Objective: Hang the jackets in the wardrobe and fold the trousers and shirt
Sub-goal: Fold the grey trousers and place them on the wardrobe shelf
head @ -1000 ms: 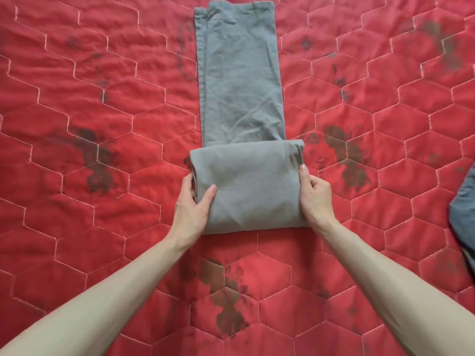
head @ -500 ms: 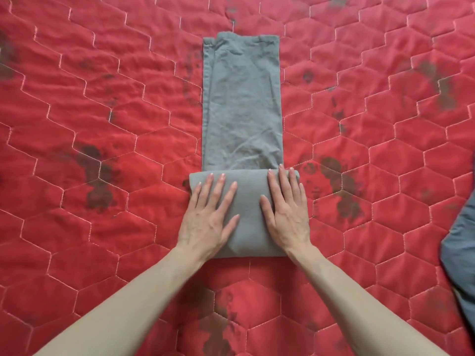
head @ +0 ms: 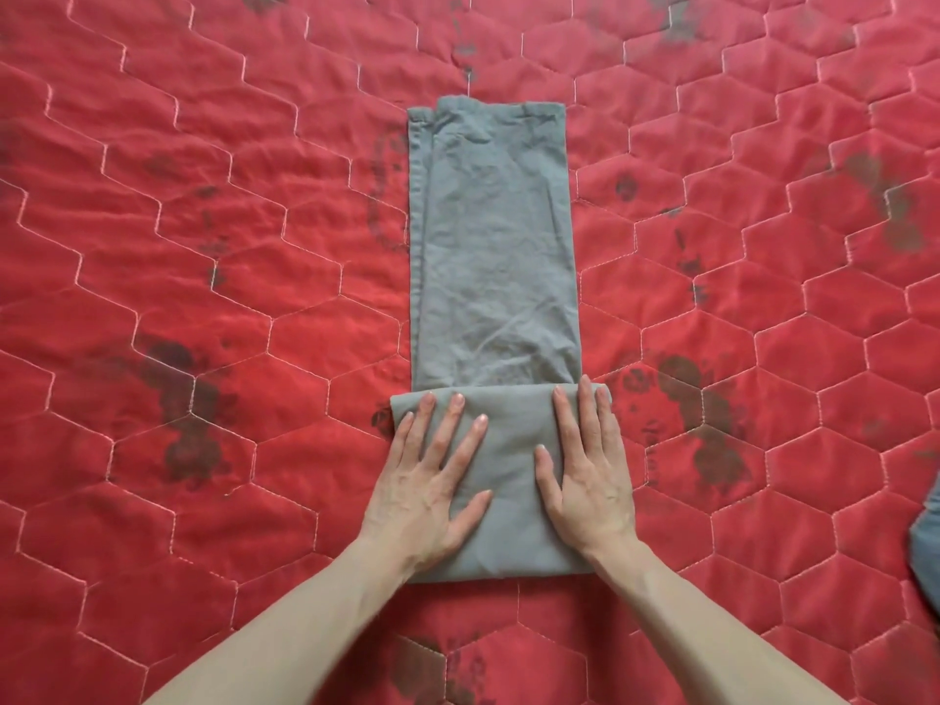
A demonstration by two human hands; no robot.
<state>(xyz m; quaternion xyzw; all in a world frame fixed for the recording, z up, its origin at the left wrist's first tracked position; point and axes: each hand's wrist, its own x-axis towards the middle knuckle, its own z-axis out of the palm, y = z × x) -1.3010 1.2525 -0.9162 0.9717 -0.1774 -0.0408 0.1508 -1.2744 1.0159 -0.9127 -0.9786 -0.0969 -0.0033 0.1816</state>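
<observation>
Grey trousers (head: 496, 246) lie lengthwise on the red quilted bed cover (head: 203, 246), legs stacked and pointing away from me. Their near end is folded over into a thick block close to me. My left hand (head: 430, 480) lies flat on the left half of that fold, fingers spread and straight. My right hand (head: 587, 475) presses flat on the right half, fingertips at the fold's far edge. Neither hand grips the cloth.
A blue-grey garment (head: 928, 547) pokes in at the right edge of the bed. The red cover has a hexagon stitch pattern and dark printed patches all around the trousers.
A second ago my hands held the fold by its two sides. They have since come onto its top and lie flat, and the view has tilted so more of the trouser legs shows.
</observation>
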